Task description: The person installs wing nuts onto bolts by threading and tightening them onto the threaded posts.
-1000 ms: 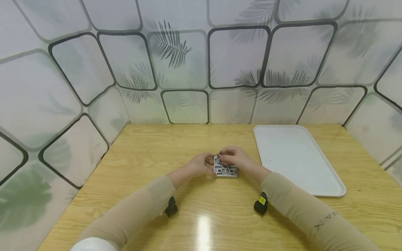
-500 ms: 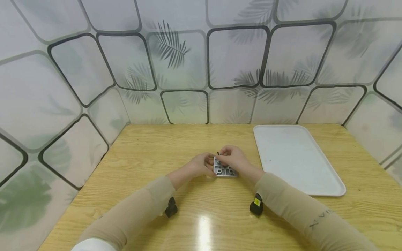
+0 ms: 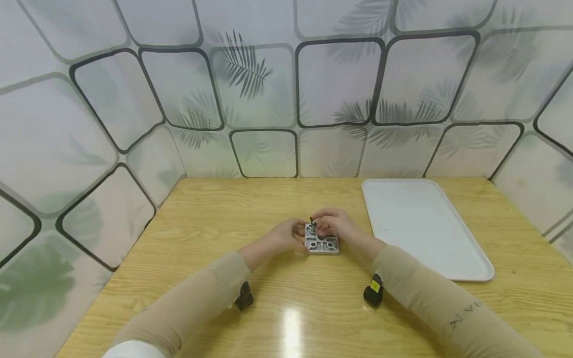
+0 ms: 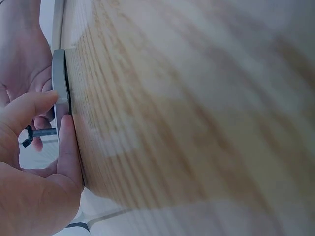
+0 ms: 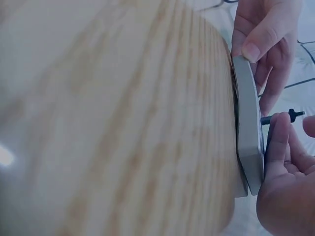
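Observation:
A square metal plate (image 3: 321, 250) with round holes lies at the table's centre. By its left edge my left hand (image 3: 285, 235) grips it, with thumb and fingers at the rim in the left wrist view. A dark wing screw (image 4: 43, 132) stands up from the plate's far left corner, its threaded shank showing below the winged head. My right hand (image 3: 339, 224) is bent close around the screw from the right. In the right wrist view its fingers (image 5: 280, 129) lie beside the shank, with a gap to the digit at the frame's edge.
A white tray (image 3: 416, 228) lies on the wooden table (image 3: 224, 199) at the right, just beyond the right forearm. Patterned cloth-like walls (image 3: 264, 149) stand at the back and sides. Black wrist cameras (image 3: 373, 291) hang under the sleeves.
My right hand moved left over the screw, hiding more of the plate, then drew back right with its fingers parting from the screw. The left hand and plate stay put.

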